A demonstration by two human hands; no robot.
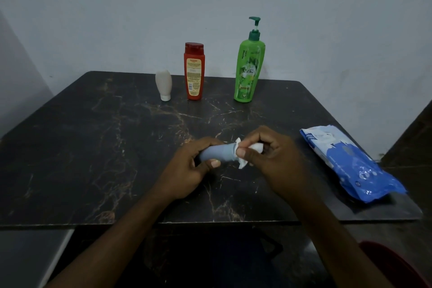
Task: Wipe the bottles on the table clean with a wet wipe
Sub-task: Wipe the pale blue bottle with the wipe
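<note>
Pale blue, the small bottle (218,152) is lying sideways between the hands: the left hand (187,170) is gripping one end, while the right hand (273,161) is pinching a wet wipe (256,146) around the other. A red bottle (194,72) and green pump bottle (247,70) are standing well beyond them.

The pale blue bottle (219,152) shows only its middle: one end sits inside the left fingers (214,163), the other under the wet wipe (256,146) and right fingers (242,152). Beyond them, text on the red bottle (194,72) is unreadably small.
</note>
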